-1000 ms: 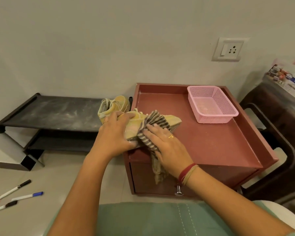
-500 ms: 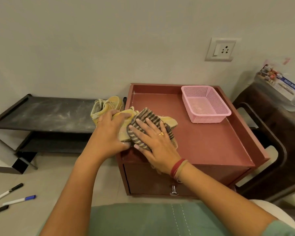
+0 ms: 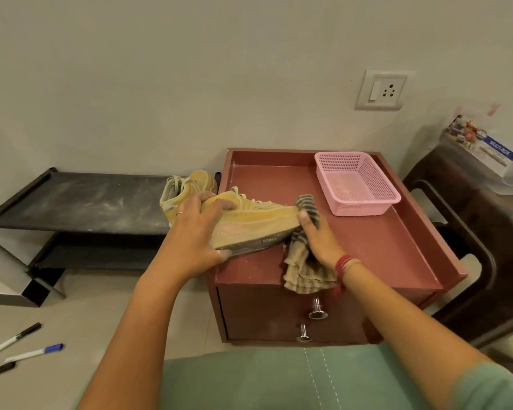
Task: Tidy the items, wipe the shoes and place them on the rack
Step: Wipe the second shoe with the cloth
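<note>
Diff vs half a second ago: cloth (image 3: 304,270) is off the middle of the shoe (image 3: 258,220) and now sits at its toe. My right hand (image 3: 317,241) was flat on top; now it wraps the cloth round the toe tip, thumb on the toe, and the cloth's loose end hangs over the cabinet (image 3: 367,247) front edge at 6 o'clock. The shoe is tipped up further, sole now facing me. My left hand (image 3: 196,232) keeps the heel end, fingers curled over the collar, thumb under the sole.

Containers: the cabinet's rimmed top carries the pink basket (image 3: 365,207), at 2 o'clock from the shoe; only its mesh floor shows. Two drawer knobs (image 3: 317,310) are on the front. Rack (image 3: 86,202) is at 9 o'clock, its top shelf dusty, with the second shoe (image 3: 187,187) at its right end.

Shoe: over the cabinet's front-left corner, toe pointing to 3 o'clock; can't tell whether it touches the top. Tan-yellow suede, dusty, pinkish patch on the side, pale laces, grimy grey sole.

Pens (image 3: 24,334) lie on the floor at 8 o'clock.
</note>
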`<state>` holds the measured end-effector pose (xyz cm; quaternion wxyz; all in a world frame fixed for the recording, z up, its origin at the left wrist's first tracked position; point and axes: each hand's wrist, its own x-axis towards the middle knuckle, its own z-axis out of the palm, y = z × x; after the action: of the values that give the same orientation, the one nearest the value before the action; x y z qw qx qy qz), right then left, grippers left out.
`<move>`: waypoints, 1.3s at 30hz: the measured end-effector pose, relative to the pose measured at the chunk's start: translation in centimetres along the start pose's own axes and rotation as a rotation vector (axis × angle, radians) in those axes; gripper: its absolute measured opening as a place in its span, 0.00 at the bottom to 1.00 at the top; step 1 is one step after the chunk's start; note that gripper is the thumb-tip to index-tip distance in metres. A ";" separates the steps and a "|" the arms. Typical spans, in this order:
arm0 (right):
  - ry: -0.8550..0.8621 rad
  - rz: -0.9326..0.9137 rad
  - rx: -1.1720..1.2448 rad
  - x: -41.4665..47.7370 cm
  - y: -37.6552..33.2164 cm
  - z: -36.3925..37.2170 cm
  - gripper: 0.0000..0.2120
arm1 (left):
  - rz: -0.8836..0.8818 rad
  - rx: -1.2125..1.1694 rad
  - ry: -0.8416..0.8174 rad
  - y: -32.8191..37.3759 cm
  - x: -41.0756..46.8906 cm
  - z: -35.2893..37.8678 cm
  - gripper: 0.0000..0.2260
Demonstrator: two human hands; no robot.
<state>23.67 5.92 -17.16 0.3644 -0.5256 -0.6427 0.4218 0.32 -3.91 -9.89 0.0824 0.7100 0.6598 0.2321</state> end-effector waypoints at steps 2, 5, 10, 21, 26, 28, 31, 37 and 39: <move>0.015 0.203 0.206 1.1 -0.6 -0.9 0.21 | 0.013 0.018 -0.001 -0.2 -0.1 0.1 0.35; 0.260 0.092 0.241 0.5 -1.9 -0.7 0.18 | 0.050 0.040 0.016 -0.5 0.0 0.2 0.37; 0.058 -0.316 -0.247 -1.5 0.6 1.7 0.26 | 0.087 0.019 0.042 -0.6 0.1 0.6 0.40; 0.112 -0.729 -0.433 -2.3 0.8 0.3 0.21 | 0.095 -0.053 0.052 -1.2 0.1 0.9 0.41; 0.122 -0.379 -0.163 -1.0 2.2 0.5 0.18 | 0.090 -0.088 0.060 -1.3 0.1 0.8 0.41; 0.179 -0.104 0.016 0.2 1.4 -0.4 0.12 | 0.089 -0.091 0.063 -1.5 0.0 0.8 0.42; 0.335 -0.156 0.014 -0.2 0.1 -0.7 0.16 | 0.103 -0.082 0.058 -1.5 0.1 0.8 0.42; 0.090 -0.220 -0.095 -0.4 1.1 0.5 0.17 | 0.103 -0.103 0.065 -1.5 0.1 0.8 0.43; 0.150 -0.004 0.013 0.6 0.3 -0.5 0.15 | 0.099 -0.117 0.047 -1.6 0.0 0.7 0.44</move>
<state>24.15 6.64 -17.27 0.4159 -0.5522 -0.6118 0.3845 -0.80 -3.57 -11.18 0.0965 0.7300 0.6110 0.2906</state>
